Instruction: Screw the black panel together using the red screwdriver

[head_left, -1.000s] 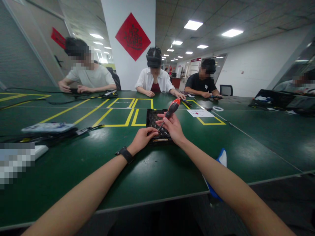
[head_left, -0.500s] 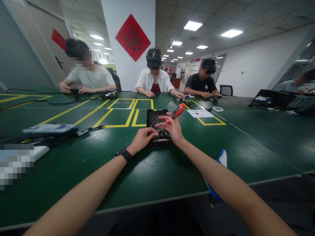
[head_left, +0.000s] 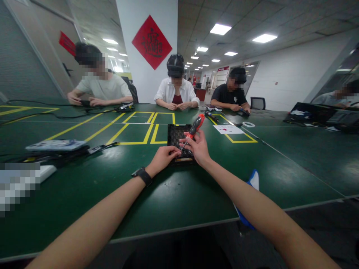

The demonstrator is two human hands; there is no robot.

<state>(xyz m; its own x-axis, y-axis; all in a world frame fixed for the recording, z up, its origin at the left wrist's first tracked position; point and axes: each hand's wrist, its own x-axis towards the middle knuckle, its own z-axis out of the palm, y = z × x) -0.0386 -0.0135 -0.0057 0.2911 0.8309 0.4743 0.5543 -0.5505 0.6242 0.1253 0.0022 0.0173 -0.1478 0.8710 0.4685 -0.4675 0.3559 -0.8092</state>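
Note:
A black tray-like part (head_left: 175, 135) lies on the green table (head_left: 174, 194) in front of me. My right hand (head_left: 198, 148) is closed round a screwdriver (head_left: 193, 129) with a red and black handle; its tip points down into the near end of the part. My left hand (head_left: 162, 159), with a black watch on the wrist, rests curled against the part's near left corner, fingertips pinched close to the screwdriver tip. What the fingertips hold, if anything, is too small to see.
Yellow tape lines (head_left: 146, 129) mark boxes on the table. A white sheet (head_left: 227, 129) and a tape roll (head_left: 248, 124) lie to the right, flat devices and cables (head_left: 56, 147) to the left. Three people sit across the table. A blue and white object (head_left: 251, 186) hangs by my right forearm.
The screwdriver handle tilted down to the right, then swung back up more upright. My left hand stayed put. The person in white across the table drew both hands together.

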